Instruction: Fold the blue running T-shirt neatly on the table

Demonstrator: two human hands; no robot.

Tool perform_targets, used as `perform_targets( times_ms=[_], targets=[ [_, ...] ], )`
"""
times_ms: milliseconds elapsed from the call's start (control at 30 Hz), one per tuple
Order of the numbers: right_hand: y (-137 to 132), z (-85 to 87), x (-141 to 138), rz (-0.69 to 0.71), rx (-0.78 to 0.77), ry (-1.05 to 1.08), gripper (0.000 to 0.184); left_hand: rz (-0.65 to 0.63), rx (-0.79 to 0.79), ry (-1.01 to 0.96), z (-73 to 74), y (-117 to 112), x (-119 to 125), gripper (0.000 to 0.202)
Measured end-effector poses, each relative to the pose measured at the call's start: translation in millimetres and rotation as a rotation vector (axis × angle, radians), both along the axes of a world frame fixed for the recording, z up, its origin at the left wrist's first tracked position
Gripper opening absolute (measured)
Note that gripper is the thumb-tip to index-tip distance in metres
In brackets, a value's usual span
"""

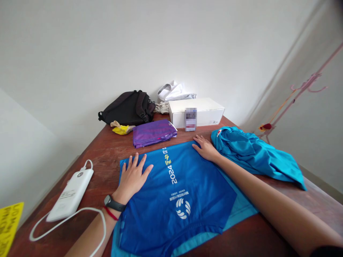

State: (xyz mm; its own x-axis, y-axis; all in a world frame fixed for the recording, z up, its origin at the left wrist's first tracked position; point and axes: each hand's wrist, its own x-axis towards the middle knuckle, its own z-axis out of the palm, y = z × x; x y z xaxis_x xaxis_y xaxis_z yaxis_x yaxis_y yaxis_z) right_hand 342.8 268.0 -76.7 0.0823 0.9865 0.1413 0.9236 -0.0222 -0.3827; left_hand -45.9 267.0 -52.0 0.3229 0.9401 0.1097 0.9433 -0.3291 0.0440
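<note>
A blue shirt [177, 200] with white print and "2024" lies spread flat on the brown wooden table [107, 151]. My left hand [133, 176] rests flat on its far left corner, fingers spread; a dark band and a red string circle that wrist. My right hand [205, 147] lies flat on the shirt's far right corner, fingers stretched out. Neither hand holds anything.
A crumpled teal garment [257, 155] lies right of the shirt. A folded purple cloth [154, 132], a yellow item [120, 129], a black backpack [127, 107], a white box [198, 111] and white cloth [174, 92] sit at the far edge. A white power bank [71, 194] with cable lies left.
</note>
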Motion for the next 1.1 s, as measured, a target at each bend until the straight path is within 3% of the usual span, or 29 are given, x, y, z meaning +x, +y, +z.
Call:
perform_targets(
  times_ms=[133,267,400,467,533,667,833,1000,1100],
  targets=[
    [-2.4,5.6,-1.5,0.004,0.044,0.064,0.063,0.059,0.033,-0.014,6.4,16.9,-21.1,0.067],
    [-20.7,41.6,-18.7,0.065,0.070,0.076,0.055,0.063,0.013,-0.119,14.5,33.6,-49.7,0.060],
    [-77.6,92.3,-78.9,0.377,0.028,0.118,0.047,0.002,0.039,-0.239,17.6,43.4,-68.3,0.051],
    [-116.4,102.8,-124.9,0.552,0.016,0.157,0.046,-0.037,0.033,-0.314,17.1,45.9,-72.6,0.048],
    [-154.0,96.8,-170.9,0.710,0.011,0.159,0.047,-0.056,0.025,-0.373,16.2,46.9,-75.2,0.044],
    [-204.8,60.3,-231.5,0.872,-0.031,0.069,0.065,-0.032,0.017,-0.455,16.2,44.9,-79.3,0.038],
    [-223.2,37.8,-264.0,0.773,-0.029,0.046,0.069,0.036,0.024,-0.517,20.0,41.9,-81.7,0.033],
    [-230.5,38.1,-295.5,0.587,0.018,0.047,0.069,0.040,0.038,-0.567,19.8,45.2,-83.6,0.033],
    [-228.5,43.1,-310.2,0.550,0.036,0.039,0.066,0.018,0.043,-0.593,17.7,48.2,-85.1,0.033]
  ],
)
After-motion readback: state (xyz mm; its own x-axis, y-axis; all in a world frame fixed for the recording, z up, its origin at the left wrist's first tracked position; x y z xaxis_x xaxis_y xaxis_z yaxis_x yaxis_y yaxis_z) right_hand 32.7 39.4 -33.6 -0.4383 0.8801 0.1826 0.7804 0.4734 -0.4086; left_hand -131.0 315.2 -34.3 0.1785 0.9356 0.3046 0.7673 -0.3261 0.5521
